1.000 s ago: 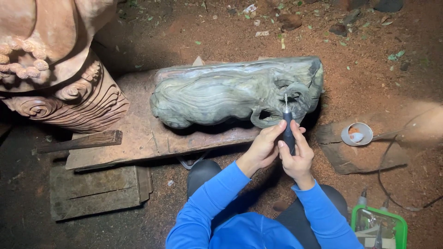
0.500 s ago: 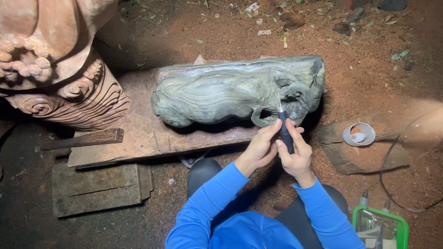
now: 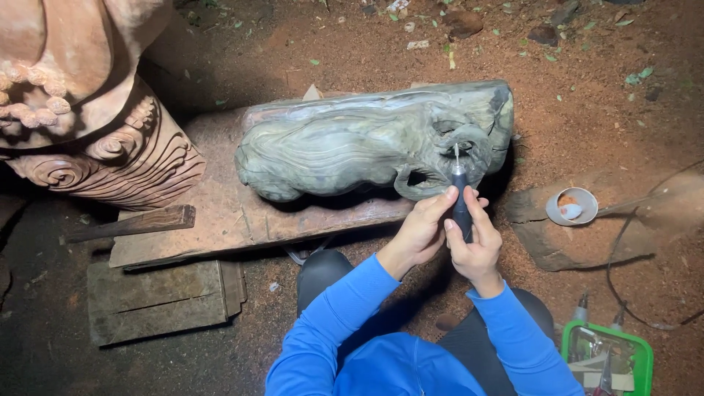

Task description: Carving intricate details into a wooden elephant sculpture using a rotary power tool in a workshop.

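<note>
While both hands close around a slim dark rotary carving tool, the work in hand looks like fine detailing of a loop on the carving's right end. Nearest the camera, blue sleeves run up from the person's lap; at lower right a green plastic basket holds what seem to be spare tools. The left hand wraps the tool's body from the left, fingers curled snugly, and the right hand grips it from the right, thumb along the shaft. The thin metal bit stands nearly upright, its tip at the hollow of the loop. As a judgement, the next stroke calls for light, steady pressure and small wrist moves, since the loop is thin and curved.

Just beyond, the grey-green carved figure lies on its side, dull and ridged with flowing grooves. It rests on a flat reddish slab, with a weathered wooden block to the left. To the right a small white cup sits on a flat stone. Farther left rises a reddish-brown statue base with scrolls and beads. Red soil with scattered leaves lies beyond.
</note>
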